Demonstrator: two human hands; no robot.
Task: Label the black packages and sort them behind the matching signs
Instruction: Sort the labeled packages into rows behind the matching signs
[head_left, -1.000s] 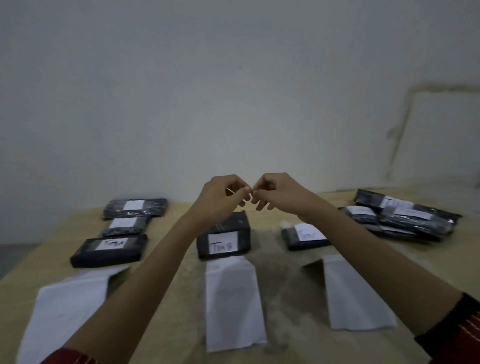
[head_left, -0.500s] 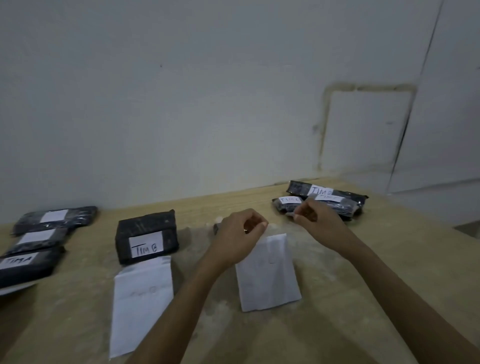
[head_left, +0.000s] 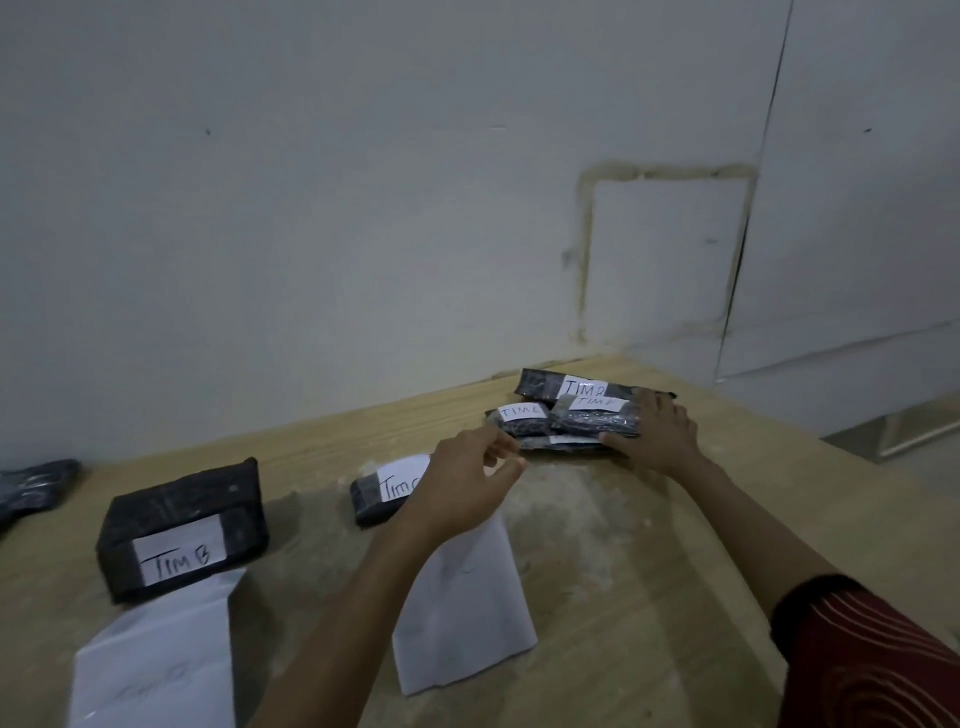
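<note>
A pile of several black packages (head_left: 540, 387) with white "TIM" labels lies at the far right of the wooden table (head_left: 649, 571). My right hand (head_left: 657, 434) lies over the pile's right end, fingers on top and thumb along the front edge, holding the upper package (head_left: 592, 418). My left hand (head_left: 467, 483) hovers just left of the pile with loosely curled fingers and holds nothing that I can see. Beneath it lies a black package labelled "TIM C" (head_left: 371, 499), behind a white paper sign (head_left: 462, 613). A thick package labelled "TIM B" (head_left: 182, 525) stands behind another sign (head_left: 156, 670).
More black packages (head_left: 31, 488) show at the far left edge of the view. A white wall (head_left: 363, 234) runs along the back of the table. The table's right edge drops away past my right forearm.
My view has swung right. My hands, pinched together in mid-air a second ago, have parted; the right hand has reached out onto the pile, and the left has followed toward it.
</note>
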